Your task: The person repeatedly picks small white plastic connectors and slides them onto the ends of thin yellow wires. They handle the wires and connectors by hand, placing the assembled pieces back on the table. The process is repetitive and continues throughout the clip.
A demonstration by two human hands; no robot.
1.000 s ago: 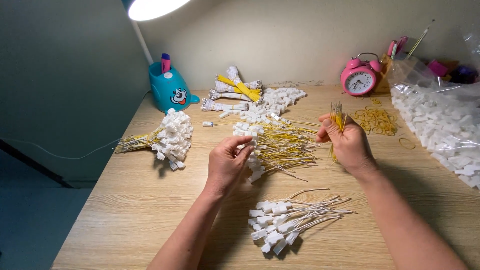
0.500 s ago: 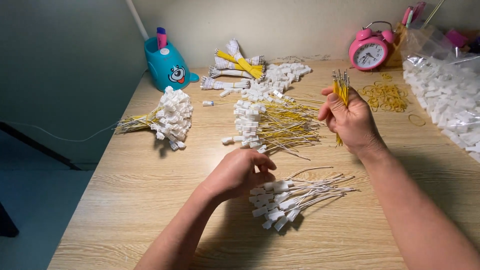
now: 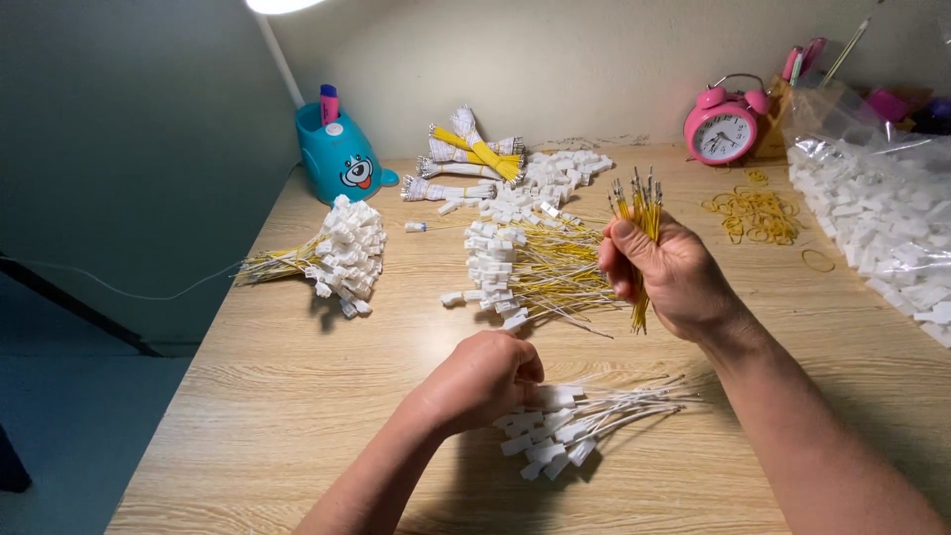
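My right hand (image 3: 674,277) is closed around a bunch of yellow wires (image 3: 639,213), held upright above the surface (image 3: 248,396), metal tips up. My left hand (image 3: 480,381) is curled, its grip resting on the white plug ends of a pile of white-wired connectors (image 3: 584,421) lying just below the right hand. Between and behind the hands sprawls a heap of yellow-wired connectors (image 3: 525,267). Farther out lie another bundle (image 3: 342,258), rubber bands (image 3: 758,213), a pink alarm clock (image 3: 723,129) and a teal pen holder (image 3: 342,159).
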